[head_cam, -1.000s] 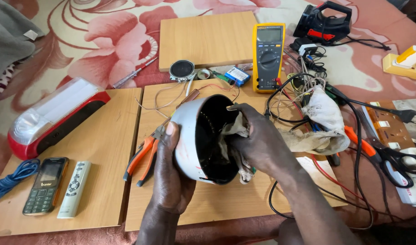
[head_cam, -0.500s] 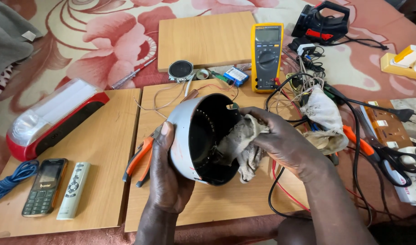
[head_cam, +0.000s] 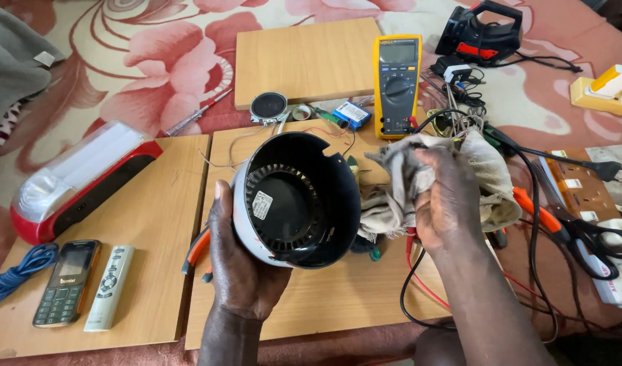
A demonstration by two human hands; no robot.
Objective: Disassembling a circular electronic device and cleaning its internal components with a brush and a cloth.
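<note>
— floral pink cloth [head_cam: 121,61] covers the whole surface in the head view, with three bare wooden boards on it: one at the left [head_cam: 134,224], one in the middle [head_cam: 324,298], one further back [head_cam: 304,61].

— where's the round housing?

— black cup-shaped housing [head_cam: 296,200], white outside, is held above the middle board, its open mouth tilted toward the camera. left hand [head_cam: 240,261] is clamped on its left rim and underside, thumb along the edge.

— and the other hand?

— right hand [head_cam: 443,200] is closed around a grey rag [head_cam: 406,186], just beside the housing's right rim but outside the mouth.

— room around them?

— tight on the right: black and red wires [head_cam: 419,298], orange-handled scissors [head_cam: 569,227] and a yellow multimeter [head_cam: 397,85] crowd that side. orange pliers [head_cam: 197,249] poke out just under the left hand. the left board is roomier; a red lantern [head_cam: 80,179] sits at its far edge, a phone [head_cam: 65,281] and remote [head_cam: 111,288] near the front edge. a small speaker [head_cam: 268,106] lies behind the housing.
</note>
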